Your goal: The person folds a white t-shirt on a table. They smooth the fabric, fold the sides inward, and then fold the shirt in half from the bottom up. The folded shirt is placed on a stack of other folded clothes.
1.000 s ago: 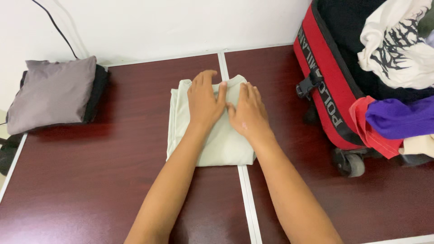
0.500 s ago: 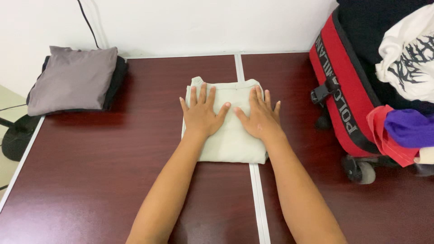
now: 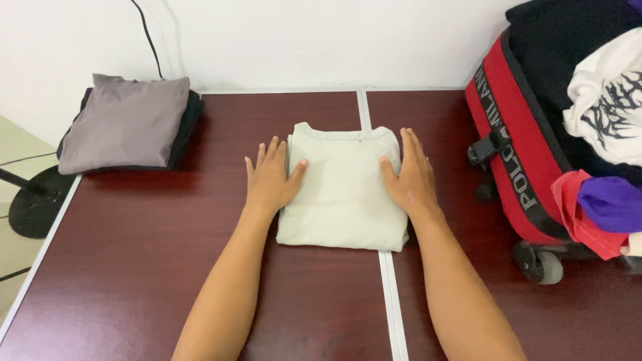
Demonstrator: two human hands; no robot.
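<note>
A pale beige garment point(image 3: 344, 187), folded into a neat rectangle, lies flat in the middle of the dark red table point(image 3: 134, 267). My left hand point(image 3: 271, 179) rests flat at its left edge, fingers spread, thumb on the cloth. At the right edge my right hand point(image 3: 411, 177) lies the same way, thumb on the fabric. Neither hand grips anything.
A stack of folded grey and black clothes point(image 3: 127, 124) sits at the table's back left corner. An open red suitcase point(image 3: 528, 154) full of loose clothes stands at the right. A white seam point(image 3: 391, 294) runs down the table. A black fan base point(image 3: 33, 200) stands on the floor at left.
My hands have slid apart from the middle of the garment to its left and right edges. The view has shifted, so the garment sits lower in frame.
</note>
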